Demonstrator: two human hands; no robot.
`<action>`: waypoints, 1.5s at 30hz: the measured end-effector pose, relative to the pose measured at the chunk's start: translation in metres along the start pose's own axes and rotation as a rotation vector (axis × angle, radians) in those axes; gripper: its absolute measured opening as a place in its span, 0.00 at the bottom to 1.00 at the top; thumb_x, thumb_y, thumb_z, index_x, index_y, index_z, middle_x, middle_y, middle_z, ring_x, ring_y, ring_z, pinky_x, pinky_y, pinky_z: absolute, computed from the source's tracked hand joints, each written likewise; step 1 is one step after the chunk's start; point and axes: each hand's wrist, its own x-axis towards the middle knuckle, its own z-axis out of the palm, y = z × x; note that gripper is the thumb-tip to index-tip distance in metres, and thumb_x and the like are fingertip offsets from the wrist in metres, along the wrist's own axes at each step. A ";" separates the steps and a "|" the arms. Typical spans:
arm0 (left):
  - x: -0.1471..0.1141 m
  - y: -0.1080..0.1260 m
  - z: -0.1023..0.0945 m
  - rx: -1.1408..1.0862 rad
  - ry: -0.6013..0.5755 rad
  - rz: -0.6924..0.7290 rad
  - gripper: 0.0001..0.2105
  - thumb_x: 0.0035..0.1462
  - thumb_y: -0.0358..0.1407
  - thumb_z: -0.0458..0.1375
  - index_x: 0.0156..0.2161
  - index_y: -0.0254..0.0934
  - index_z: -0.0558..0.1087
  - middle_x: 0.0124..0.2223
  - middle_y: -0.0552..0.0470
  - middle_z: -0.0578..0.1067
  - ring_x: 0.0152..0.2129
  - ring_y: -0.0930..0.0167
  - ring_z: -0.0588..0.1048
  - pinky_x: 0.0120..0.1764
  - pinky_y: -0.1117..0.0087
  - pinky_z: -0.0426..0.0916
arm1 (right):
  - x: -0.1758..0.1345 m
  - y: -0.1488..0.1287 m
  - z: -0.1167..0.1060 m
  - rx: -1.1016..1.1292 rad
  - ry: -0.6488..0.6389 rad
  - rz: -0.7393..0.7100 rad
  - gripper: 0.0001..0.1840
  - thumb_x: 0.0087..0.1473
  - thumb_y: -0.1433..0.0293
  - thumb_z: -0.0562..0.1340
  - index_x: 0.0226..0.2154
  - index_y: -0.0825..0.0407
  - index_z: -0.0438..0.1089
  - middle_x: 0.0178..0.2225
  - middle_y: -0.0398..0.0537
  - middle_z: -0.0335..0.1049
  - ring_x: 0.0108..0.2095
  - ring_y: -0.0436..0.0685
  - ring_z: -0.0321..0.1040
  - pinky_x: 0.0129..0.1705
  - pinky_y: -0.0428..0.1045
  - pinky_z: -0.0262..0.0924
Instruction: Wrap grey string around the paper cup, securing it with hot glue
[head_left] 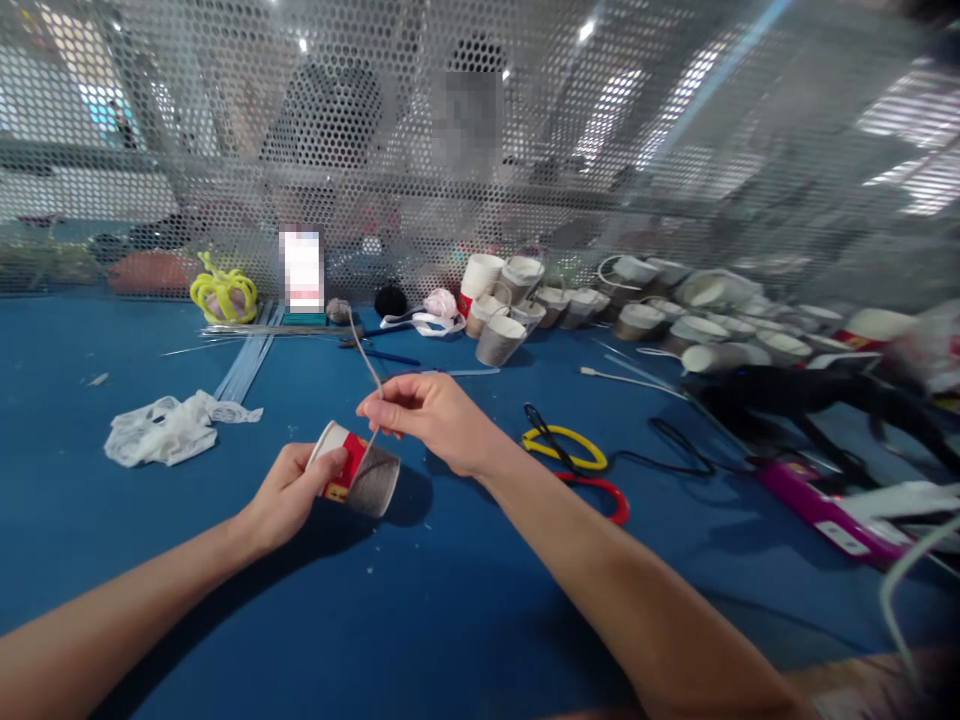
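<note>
Tilted on its side above the blue table, a paper cup (pixel 379 482) has grey yarn wound around its lower part and a red printed band near its rim. My left hand (pixel 289 490) grips it at the rim end, thumb over the red band. My right hand (pixel 420 415) pinches a strand of grey yarn (pixel 365 358) just above the cup. That strand runs from the cup through my fingers and back toward a small grey yarn ball (pixel 339 311).
Many cups (pixel 501 340), several wrapped in grey, line the back right. Yellow-handled scissors (pixel 566 447), a purple power strip (pixel 829 515) and black cables lie right. White lace (pixel 161 428) lies left. A phone (pixel 302 270) stands before the perforated metal screen (pixel 405 130).
</note>
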 end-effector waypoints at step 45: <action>-0.016 0.008 -0.001 0.394 0.074 0.779 0.13 0.48 0.24 0.46 0.15 0.35 0.57 0.15 0.58 0.58 0.13 0.79 0.56 0.17 0.76 0.51 | 0.001 0.017 0.011 -0.327 0.022 -0.087 0.10 0.44 0.66 0.57 0.19 0.56 0.62 0.18 0.40 0.57 0.20 0.45 0.52 0.23 0.42 0.51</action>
